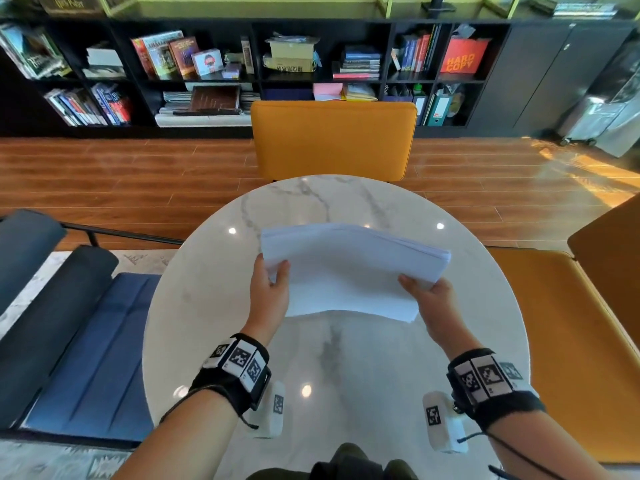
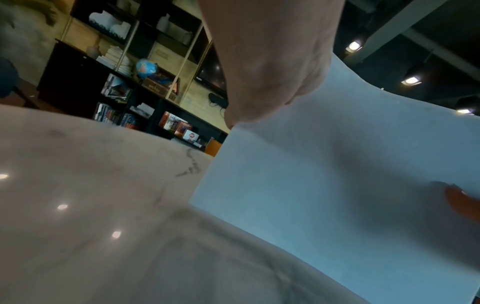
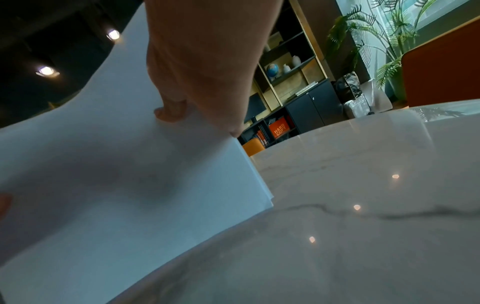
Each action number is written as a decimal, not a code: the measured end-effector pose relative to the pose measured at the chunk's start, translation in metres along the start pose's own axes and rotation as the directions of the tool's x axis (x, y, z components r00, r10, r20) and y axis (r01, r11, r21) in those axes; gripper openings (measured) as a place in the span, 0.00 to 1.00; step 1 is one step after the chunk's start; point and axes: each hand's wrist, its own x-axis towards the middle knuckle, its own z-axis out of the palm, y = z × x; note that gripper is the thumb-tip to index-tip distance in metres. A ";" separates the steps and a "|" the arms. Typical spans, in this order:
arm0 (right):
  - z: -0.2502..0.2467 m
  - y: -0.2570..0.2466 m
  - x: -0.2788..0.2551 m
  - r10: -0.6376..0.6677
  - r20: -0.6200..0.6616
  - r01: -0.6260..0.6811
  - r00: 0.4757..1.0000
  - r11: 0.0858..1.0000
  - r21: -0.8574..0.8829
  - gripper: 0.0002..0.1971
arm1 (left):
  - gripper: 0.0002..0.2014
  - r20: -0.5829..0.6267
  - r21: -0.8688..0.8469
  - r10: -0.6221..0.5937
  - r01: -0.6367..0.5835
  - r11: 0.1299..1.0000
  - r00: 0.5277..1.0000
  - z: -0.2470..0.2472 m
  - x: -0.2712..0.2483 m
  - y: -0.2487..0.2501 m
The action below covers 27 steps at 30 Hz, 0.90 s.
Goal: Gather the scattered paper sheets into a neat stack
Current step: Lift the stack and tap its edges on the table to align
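A stack of white paper sheets (image 1: pixel 349 268) is held up above the round marble table (image 1: pixel 207 306), sagging a little in the middle. My left hand (image 1: pixel 272 289) grips its left edge, thumb on top. My right hand (image 1: pixel 427 294) grips the right edge the same way. In the left wrist view the underside of the sheets (image 2: pixel 337 185) fills the right half, with my left hand (image 2: pixel 272 72) above it. The right wrist view shows the sheets (image 3: pixel 116 195) from below with the fingers (image 3: pixel 171 115) of my right hand (image 3: pixel 202 78) against them; the sheet edges at the near right corner are slightly staggered.
An orange chair (image 1: pixel 332 140) stands at the far side of the table, a blue chair (image 1: pixel 86 341) at the left and an orange seat (image 1: pixel 571 341) at the right. Dark bookshelves (image 1: pixel 242 64) line the far wall. No loose sheets lie on the visible tabletop.
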 end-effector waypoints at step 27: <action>0.026 -0.082 -0.009 -0.363 0.224 0.405 0.904 0.896 -0.181 0.08 | 0.07 0.402 0.525 0.632 -0.732 0.433 0.662 0.012 0.017 0.118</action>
